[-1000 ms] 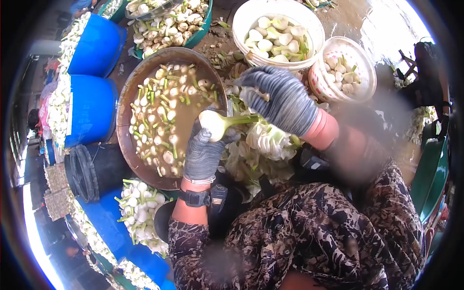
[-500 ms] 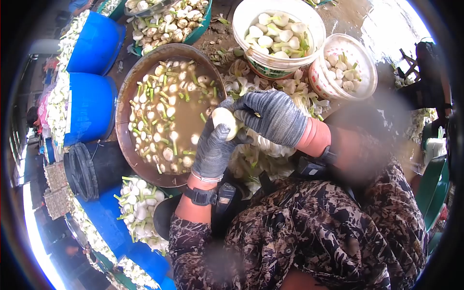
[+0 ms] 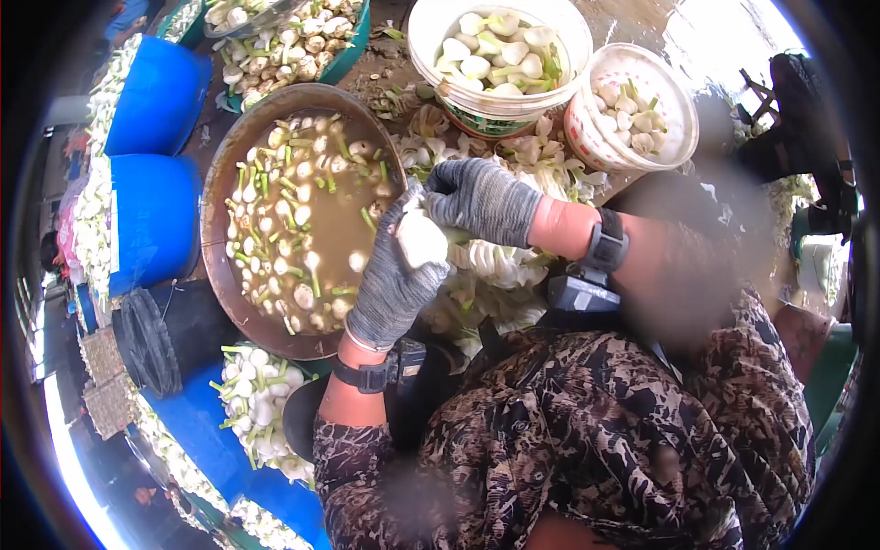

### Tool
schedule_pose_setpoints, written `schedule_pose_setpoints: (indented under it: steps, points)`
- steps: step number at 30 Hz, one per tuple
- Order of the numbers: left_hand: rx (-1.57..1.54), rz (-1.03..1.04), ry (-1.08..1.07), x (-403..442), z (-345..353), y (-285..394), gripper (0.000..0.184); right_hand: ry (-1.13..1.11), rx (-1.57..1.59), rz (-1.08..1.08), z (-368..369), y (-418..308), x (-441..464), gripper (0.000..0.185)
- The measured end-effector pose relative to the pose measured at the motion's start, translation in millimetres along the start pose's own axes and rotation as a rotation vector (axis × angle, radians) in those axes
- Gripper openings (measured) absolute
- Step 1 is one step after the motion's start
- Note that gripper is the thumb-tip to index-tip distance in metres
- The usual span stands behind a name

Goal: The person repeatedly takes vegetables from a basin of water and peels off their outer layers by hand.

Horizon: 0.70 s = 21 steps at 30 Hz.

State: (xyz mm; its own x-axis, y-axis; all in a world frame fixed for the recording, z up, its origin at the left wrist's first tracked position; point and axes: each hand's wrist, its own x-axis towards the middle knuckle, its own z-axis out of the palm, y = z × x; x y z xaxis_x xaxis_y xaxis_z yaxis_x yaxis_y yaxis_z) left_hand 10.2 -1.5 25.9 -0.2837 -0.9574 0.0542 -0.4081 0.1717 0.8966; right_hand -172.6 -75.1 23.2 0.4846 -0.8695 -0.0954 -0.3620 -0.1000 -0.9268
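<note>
My left hand (image 3: 392, 284), in a grey glove, is wrapped round a white bulb (image 3: 422, 241) beside the right rim of a round brown basin (image 3: 213, 206). The basin holds murky water with bulbs and green stem pieces afloat. My right hand (image 3: 484, 200), also gloved, touches the upper end of the bulb with its fingers pressed together. Whatever those fingertips pinch is too small to make out. Below my right hand lies a pile of pale peelings (image 3: 500, 270).
A white bucket (image 3: 490, 101) and a smaller patterned bucket (image 3: 591, 137) hold bulbs beyond my hands. Blue tubs (image 3: 151, 220), a black bucket (image 3: 170, 335) and a bulb heap (image 3: 261, 403) stand left. A green tub (image 3: 353, 50) is at the top.
The bulb has turned in my left hand, and its long green stem no longer shows. My right hand has come in from the right and closed at the bulb's top. The view has shifted slightly.
</note>
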Motion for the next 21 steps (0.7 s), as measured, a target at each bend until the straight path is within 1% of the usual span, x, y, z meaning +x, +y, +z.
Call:
schedule_pose_setpoints:
  steps: [1,2,3,4,5,6,7,8,9,10,11,12,13,14,15,16,17,18,19,20,21]
  points:
    - [-0.008,-0.001,-0.004,-3,4,-1,0.072,-0.054,0.054,0.061,-2,0,0,0.025]
    - [-0.231,-0.078,-0.011,-5,6,0,0.072,0.022,-0.011,-0.033,4,8,-1,0.024]
    - [-0.453,-0.155,-0.017,-6,6,1,0.072,0.02,-0.013,-0.035,3,6,-2,0.024]
    - [-0.413,-0.206,-0.024,-3,1,-1,0.07,0.112,-0.13,-0.172,4,3,-4,0.023]
    - [-0.413,-0.208,-0.021,-3,1,-5,0.07,0.205,-0.245,-0.307,5,2,-6,0.022]
    - [-0.423,-0.253,-0.003,-4,2,-10,0.068,0.203,-0.237,-0.351,6,3,-6,0.025]
    - [-0.345,-0.244,0.036,-5,3,-12,0.065,0.202,-0.237,-0.355,7,8,-4,0.025]
    - [-0.266,-0.239,0.075,-6,3,-13,0.063,0.126,-0.005,-0.32,10,16,-1,0.029]
    - [-0.263,-0.236,0.082,-6,1,-14,0.063,0.046,0.225,-0.281,8,14,1,0.032]
    - [-0.18,-0.155,0.099,-7,-2,-15,0.062,-0.029,0.281,-0.31,3,14,0,0.038]
    - [-0.097,-0.075,0.115,-7,-4,-16,0.061,-0.036,0.28,-0.317,-2,13,-3,0.038]
    - [-0.186,-0.116,0.109,-7,-6,-7,0.057,-0.127,0.042,-0.274,-9,2,-9,0.038]
    - [-0.186,-0.116,0.114,-8,-6,-7,0.057,-0.215,-0.196,-0.226,-12,-4,-12,0.037]
    - [-0.205,-0.145,0.104,-8,-6,-6,0.058,-0.116,-0.213,-0.304,-5,4,-11,0.034]
    - [-0.214,-0.16,0.098,-10,-6,-6,0.059,-0.117,-0.213,-0.304,-3,6,-10,0.034]
    - [-0.224,-0.175,0.093,-11,-6,-6,0.059,-0.092,-0.221,-0.248,0,6,-9,0.032]
    - [-0.003,-0.092,0.1,-13,-7,-6,0.06,-0.066,-0.229,-0.194,1,7,-7,0.032]
    - [0.219,-0.007,0.106,-14,-9,-6,0.061,-0.045,-0.204,-0.202,4,10,-7,0.024]
    - [0.221,-0.004,0.108,-15,-10,-9,0.061,-0.044,-0.206,-0.205,6,18,-5,0.024]
    - [0.2,-0.016,0.109,-16,-11,-13,0.063,-0.016,-0.242,-0.3,9,27,-1,0.024]
    - [0.179,-0.028,0.109,-16,-11,-14,0.064,0.012,-0.277,-0.394,8,20,1,0.023]
